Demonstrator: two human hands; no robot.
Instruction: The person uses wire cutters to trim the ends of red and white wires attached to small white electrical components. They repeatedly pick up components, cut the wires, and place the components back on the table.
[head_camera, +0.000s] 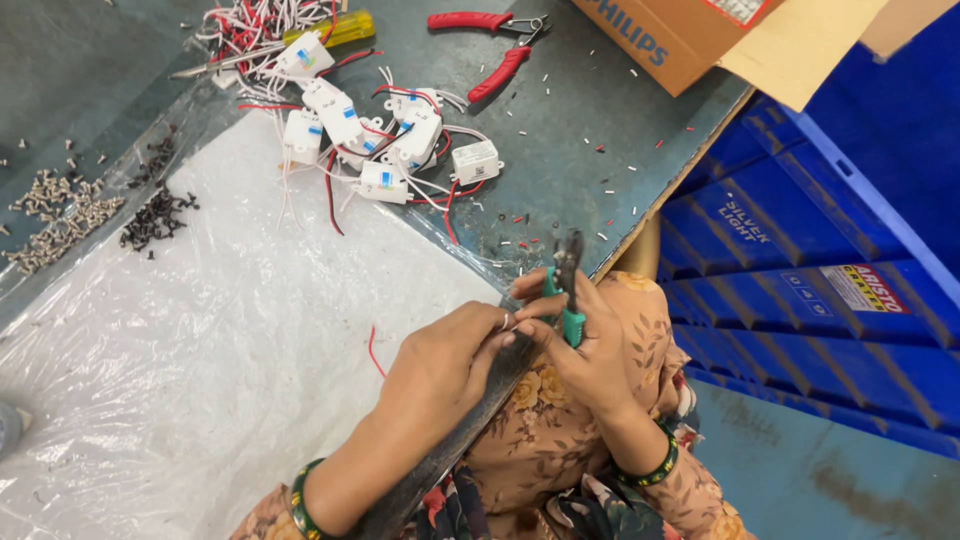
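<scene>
My right hand (600, 360) grips a green-handled wire cutter (568, 290) and holds it upright at the table's edge, jaws pointing away from me. My left hand (440, 370) reaches in from the left, its fingertips pinched together against the cutter's handle. Whatever lies between those fingers is too small to see. A short red wire (372, 350) lies on the plastic sheet (200, 350) just left of my left hand. Several small white modules with red, black and white leads (400, 140) are piled further up the table.
Red-handled pliers (490, 45) and a yellow-handled tool (345, 28) lie at the far side of the grey table (570, 170). Silver screws (60, 215) and black screws (155, 215) are heaped at the left. A cardboard box (680, 35) overhangs the blue crates (800, 270) at the right.
</scene>
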